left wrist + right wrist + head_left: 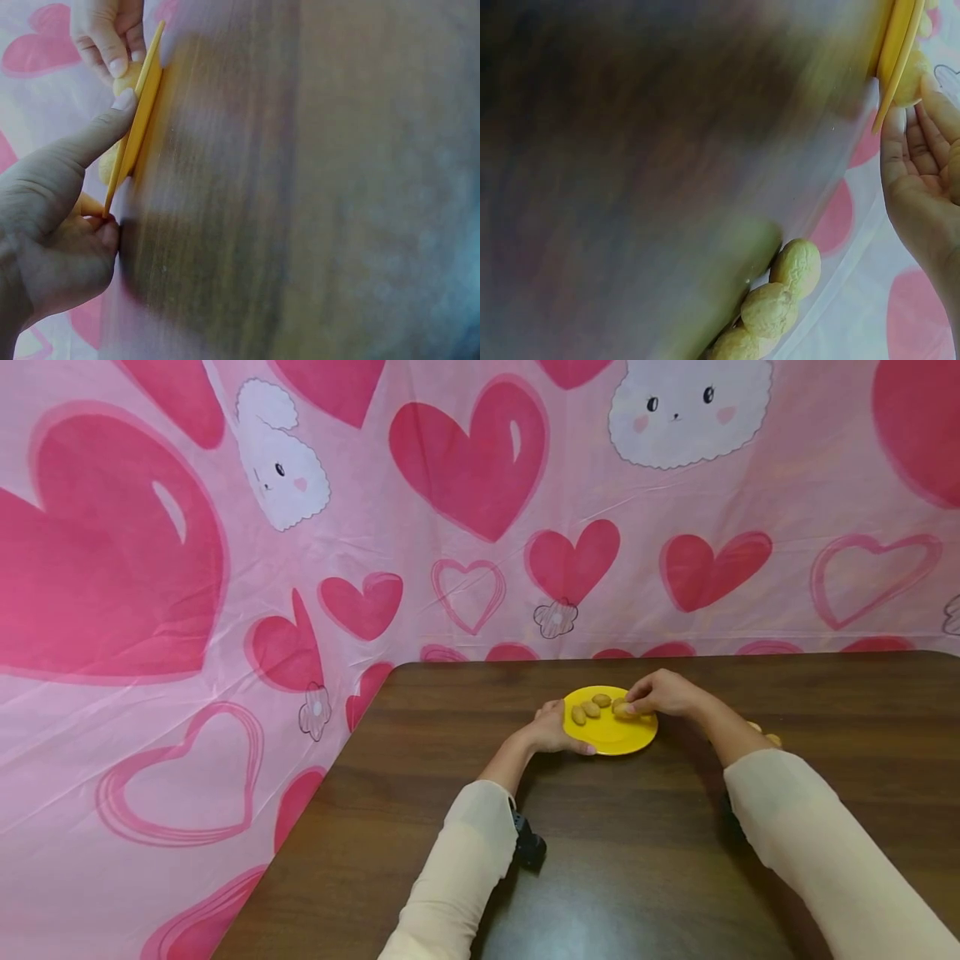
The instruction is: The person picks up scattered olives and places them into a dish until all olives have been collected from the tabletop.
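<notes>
A yellow plate (617, 740) lies on the table towards the back. My left hand (551, 729) grips its left rim, the thumb over the edge and the fingers round the side. Several small potatoes (591, 709) sit on the plate's far half. At the right side of the plate, my right hand (667, 693) pinches another small potato (621, 710) between thumb and fingertips, low over the plate. In the right wrist view this potato (909, 81) shows beside the plate's rim, partly hidden by the thumb.
More small potatoes (770, 309) lie in a group on the table right of the plate, mostly hidden behind the right forearm in the head view. A pink heart-patterned cloth (480, 602) hangs behind the brown wooden table (615, 835). A black wrist camera (529, 847) sits at the left cuff.
</notes>
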`<move>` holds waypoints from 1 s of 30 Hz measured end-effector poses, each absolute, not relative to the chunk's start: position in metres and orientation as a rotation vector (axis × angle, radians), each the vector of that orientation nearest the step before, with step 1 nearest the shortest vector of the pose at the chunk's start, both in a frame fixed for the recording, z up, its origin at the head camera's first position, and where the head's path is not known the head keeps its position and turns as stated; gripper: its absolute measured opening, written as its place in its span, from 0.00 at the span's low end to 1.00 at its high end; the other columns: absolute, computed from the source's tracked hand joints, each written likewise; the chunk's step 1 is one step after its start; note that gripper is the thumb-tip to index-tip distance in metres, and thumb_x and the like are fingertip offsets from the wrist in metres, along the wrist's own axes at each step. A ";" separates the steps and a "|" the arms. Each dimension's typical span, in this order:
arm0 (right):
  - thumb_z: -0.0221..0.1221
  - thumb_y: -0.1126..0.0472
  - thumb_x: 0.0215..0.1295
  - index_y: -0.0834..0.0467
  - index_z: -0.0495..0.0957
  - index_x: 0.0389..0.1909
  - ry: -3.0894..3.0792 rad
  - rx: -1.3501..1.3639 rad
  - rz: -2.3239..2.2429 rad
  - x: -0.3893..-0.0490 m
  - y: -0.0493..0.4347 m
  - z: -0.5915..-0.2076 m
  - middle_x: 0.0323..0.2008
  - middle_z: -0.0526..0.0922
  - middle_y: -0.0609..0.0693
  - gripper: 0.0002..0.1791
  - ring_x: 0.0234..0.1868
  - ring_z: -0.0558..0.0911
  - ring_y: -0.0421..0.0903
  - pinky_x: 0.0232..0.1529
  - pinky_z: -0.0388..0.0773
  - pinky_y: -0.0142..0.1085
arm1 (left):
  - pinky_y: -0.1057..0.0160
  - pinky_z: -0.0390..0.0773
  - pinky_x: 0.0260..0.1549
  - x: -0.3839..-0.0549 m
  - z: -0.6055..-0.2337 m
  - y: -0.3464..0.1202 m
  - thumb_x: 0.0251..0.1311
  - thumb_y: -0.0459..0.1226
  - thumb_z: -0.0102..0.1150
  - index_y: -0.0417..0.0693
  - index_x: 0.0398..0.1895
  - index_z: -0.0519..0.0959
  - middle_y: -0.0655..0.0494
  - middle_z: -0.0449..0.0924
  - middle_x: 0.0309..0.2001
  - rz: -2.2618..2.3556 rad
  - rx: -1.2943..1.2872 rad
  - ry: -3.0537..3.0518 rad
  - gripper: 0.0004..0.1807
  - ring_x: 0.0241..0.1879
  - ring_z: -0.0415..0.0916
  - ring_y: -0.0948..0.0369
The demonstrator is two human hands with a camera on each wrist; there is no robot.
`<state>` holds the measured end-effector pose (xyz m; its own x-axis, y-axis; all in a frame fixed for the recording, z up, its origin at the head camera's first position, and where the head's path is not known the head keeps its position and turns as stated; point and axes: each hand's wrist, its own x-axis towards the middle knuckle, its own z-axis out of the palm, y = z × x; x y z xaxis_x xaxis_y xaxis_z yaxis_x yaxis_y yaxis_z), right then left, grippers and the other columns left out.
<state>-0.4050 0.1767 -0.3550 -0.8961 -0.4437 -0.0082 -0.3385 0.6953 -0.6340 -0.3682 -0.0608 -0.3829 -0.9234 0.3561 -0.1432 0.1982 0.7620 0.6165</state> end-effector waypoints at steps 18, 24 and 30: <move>0.62 0.57 0.59 0.67 0.81 0.42 2.772 -0.621 -0.930 -0.410 0.171 -0.356 0.40 0.81 0.60 0.17 0.39 0.74 0.51 0.44 0.74 0.44 | 0.52 0.54 0.63 -0.367 -0.383 -0.060 0.45 0.52 0.69 0.45 0.72 0.47 0.50 0.47 0.69 0.910 0.400 2.705 0.55 0.64 0.49 0.54; 0.62 0.57 0.59 0.67 0.80 0.42 2.771 -0.586 -0.925 -0.412 0.170 -0.357 0.41 0.81 0.60 0.17 0.38 0.73 0.51 0.42 0.75 0.41 | 0.52 0.55 0.62 -0.367 -0.383 -0.060 0.45 0.52 0.69 0.46 0.71 0.48 0.50 0.48 0.69 0.929 0.404 2.699 0.55 0.63 0.50 0.54; 0.62 0.57 0.59 0.66 0.80 0.43 2.765 -0.545 -0.925 -0.413 0.169 -0.358 0.41 0.81 0.59 0.17 0.37 0.73 0.51 0.40 0.76 0.38 | 0.52 0.55 0.62 -0.367 -0.384 -0.061 0.44 0.52 0.69 0.45 0.72 0.47 0.51 0.47 0.69 0.924 0.393 2.696 0.56 0.63 0.49 0.54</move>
<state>-0.4134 0.1687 -0.3583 -0.9176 -0.3944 -0.0496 -0.2852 0.7401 -0.6091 -0.3675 -0.0606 -0.3838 -0.9287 0.3354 -0.1584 0.1677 0.7606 0.6272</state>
